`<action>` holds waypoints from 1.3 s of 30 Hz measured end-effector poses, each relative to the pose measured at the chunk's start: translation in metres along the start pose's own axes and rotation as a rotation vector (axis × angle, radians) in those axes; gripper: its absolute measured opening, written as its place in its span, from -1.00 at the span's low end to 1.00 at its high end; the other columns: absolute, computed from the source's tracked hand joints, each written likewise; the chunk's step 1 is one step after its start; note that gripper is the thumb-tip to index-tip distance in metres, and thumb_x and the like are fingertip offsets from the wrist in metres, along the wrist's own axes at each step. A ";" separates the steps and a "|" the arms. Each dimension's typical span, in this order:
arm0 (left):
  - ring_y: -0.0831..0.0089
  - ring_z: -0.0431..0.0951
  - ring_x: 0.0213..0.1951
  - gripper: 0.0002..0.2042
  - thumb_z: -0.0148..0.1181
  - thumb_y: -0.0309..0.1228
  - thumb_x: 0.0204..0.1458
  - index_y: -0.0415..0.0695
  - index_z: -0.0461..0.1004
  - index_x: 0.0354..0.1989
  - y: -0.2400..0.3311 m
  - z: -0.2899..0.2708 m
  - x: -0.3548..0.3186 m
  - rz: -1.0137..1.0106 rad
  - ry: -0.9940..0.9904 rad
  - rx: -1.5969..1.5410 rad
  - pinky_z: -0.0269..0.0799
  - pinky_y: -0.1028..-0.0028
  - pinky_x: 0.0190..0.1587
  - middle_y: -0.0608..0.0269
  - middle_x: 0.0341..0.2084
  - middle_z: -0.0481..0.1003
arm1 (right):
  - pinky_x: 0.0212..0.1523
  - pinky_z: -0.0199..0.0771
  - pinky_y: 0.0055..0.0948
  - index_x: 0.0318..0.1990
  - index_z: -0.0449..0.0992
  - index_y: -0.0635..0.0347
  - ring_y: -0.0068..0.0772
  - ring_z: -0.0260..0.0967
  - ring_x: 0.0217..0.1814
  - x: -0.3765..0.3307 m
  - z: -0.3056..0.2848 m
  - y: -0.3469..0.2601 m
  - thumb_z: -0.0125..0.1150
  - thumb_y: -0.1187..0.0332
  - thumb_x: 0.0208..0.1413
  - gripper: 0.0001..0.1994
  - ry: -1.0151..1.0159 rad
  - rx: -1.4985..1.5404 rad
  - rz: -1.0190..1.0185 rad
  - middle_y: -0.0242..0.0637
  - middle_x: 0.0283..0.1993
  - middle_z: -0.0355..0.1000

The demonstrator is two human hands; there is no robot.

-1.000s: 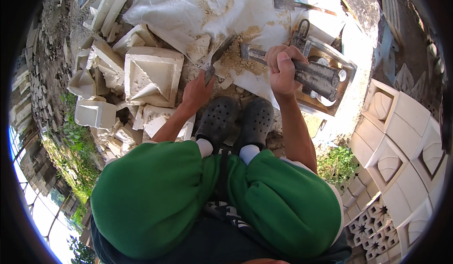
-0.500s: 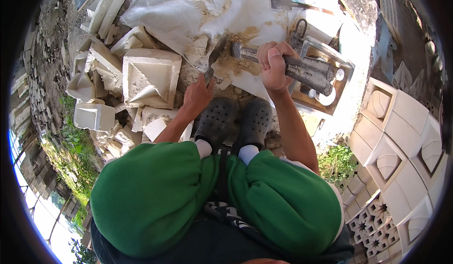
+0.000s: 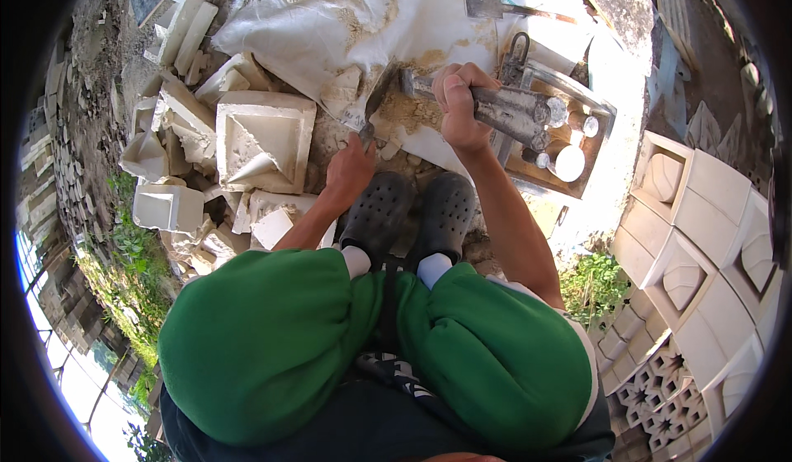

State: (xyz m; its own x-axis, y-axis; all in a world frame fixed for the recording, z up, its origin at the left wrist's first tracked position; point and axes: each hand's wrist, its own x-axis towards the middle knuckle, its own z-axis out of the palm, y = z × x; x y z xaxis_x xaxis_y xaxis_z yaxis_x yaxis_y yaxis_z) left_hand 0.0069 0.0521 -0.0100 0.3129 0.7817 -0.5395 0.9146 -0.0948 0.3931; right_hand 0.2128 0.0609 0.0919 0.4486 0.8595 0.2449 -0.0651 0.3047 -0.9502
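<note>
We crouch with both knees bent up beneath us and both feet set side by side. Our left arm runs forward past the left knee, bare to the elbow, and our left hand lies low with the fingers curled closed, knuckles up. Our right arm stretches out straighter and further, and our right hand is clenched in a tight fist, thumb side turned to the left.

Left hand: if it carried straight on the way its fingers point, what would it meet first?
The left hand points up the picture; probably the sandy mortar heap on the white sheet first, though depth is unclear.
</note>
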 end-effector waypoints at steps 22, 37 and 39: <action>-0.32 0.47 -0.34 -0.60 -0.07 -0.11 0.16 -0.29 0.21 -0.18 -0.012 0.000 -0.001 -0.039 0.023 0.020 0.35 -0.10 -0.25 -0.36 -0.48 0.47 | -0.63 -0.04 -0.54 -0.62 0.07 0.10 -0.65 -0.17 -0.70 0.007 -0.006 -0.078 -0.11 0.43 0.08 -0.74 0.081 0.323 0.005 -0.47 -0.73 -0.01; -0.33 0.44 -0.28 -0.52 -0.11 -0.11 0.18 -0.36 0.17 0.00 -0.005 -0.007 -0.005 -0.022 -0.027 -0.006 0.31 -0.10 -0.19 -0.40 -0.40 0.46 | -0.66 -0.07 -0.54 -0.63 0.06 0.09 -0.63 -0.13 -0.71 0.011 -0.004 -0.066 -0.13 0.53 0.07 -0.74 0.056 0.179 -0.039 -0.48 -0.74 -0.02; -0.32 0.45 -0.32 -0.60 -0.08 -0.14 0.17 -0.31 0.18 -0.12 -0.010 -0.002 -0.006 -0.008 0.018 -0.001 0.32 -0.11 -0.24 -0.36 -0.45 0.46 | -0.67 -0.07 -0.54 -0.62 0.08 0.11 -0.64 -0.14 -0.71 0.009 0.001 -0.068 -0.14 0.54 0.07 -0.75 0.026 0.106 -0.049 -0.47 -0.74 -0.01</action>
State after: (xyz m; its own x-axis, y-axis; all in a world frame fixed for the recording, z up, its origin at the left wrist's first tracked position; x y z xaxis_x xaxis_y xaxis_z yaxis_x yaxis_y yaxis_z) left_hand -0.0043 0.0498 -0.0086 0.3010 0.7932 -0.5293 0.9167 -0.0877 0.3899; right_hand 0.2200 0.0484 0.1590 0.4761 0.8322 0.2842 -0.1359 0.3890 -0.9112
